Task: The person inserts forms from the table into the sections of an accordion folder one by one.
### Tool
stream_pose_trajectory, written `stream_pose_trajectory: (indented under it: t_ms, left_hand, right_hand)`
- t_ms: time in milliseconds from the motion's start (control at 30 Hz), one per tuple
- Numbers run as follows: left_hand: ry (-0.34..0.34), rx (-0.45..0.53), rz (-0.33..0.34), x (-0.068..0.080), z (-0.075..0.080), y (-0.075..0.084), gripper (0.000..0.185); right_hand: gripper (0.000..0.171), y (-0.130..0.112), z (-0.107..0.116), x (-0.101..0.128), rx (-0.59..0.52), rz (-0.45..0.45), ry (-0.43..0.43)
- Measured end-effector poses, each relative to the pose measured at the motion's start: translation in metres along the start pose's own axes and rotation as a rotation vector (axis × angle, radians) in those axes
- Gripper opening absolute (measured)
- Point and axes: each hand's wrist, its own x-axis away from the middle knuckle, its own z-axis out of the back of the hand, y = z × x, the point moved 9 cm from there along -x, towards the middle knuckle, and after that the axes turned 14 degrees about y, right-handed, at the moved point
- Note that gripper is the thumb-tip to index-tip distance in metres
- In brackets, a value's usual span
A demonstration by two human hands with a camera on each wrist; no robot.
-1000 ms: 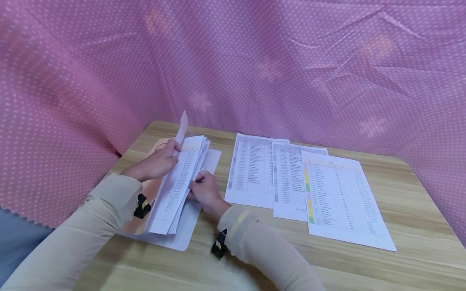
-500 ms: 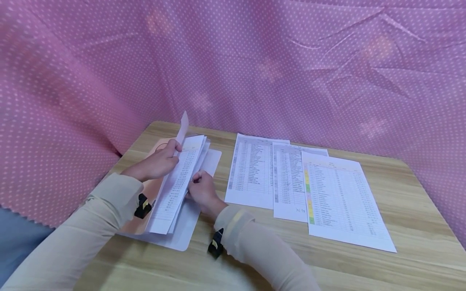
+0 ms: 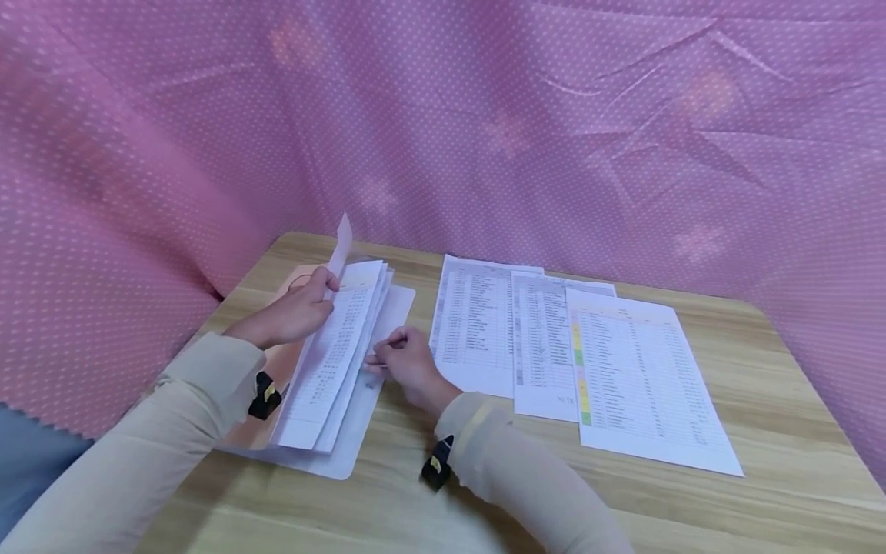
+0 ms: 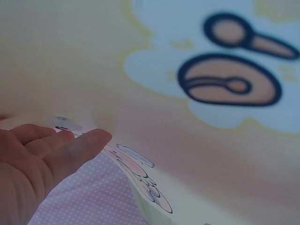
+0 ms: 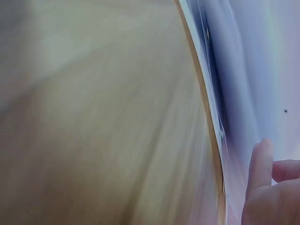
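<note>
A folder lies on the table at the left in the head view, its peach cover lifted and its pages showing. My left hand grips the cover near its upper part, holding it tilted up. Cartoon drawings on this cover fill the left wrist view, with my left fingers at its edge. Printed sheets fan out inside the folder. My right hand is beside their right edge, over the folder's pale back part. I see nothing held between its fingers; in the right wrist view its fingertips point toward the pages.
Three printed sheets lie on the table to the right: a left one, a middle one, and a right one with coloured cells. A pink dotted curtain hangs behind the wooden table.
My right hand has moved a little to the right, off the edge of the inner sheets. My left hand keeps its hold on the cover. The view has shifted slightly.
</note>
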Motion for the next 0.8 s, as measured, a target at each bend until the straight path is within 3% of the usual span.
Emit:
stream_pose_trajectory:
  t_ms: [400,633,800]
  left_hand:
    - [-0.008,-0.001,0.01,0.0,-0.001,0.0,0.029]
    - [-0.006,-0.007,0.019,0.001,-0.001,0.002,0.029]
    - [-0.007,-0.009,0.028,0.001,-0.002,0.001,0.028]
  right_hand:
    - [0.025,-0.017,0.036,0.002,-0.041,0.05,0.013]
    - [0.026,-0.036,0.084,-0.005,-0.035,0.1,0.092]
    - [0.031,-0.046,0.126,-0.009,0.072,0.13,0.171]
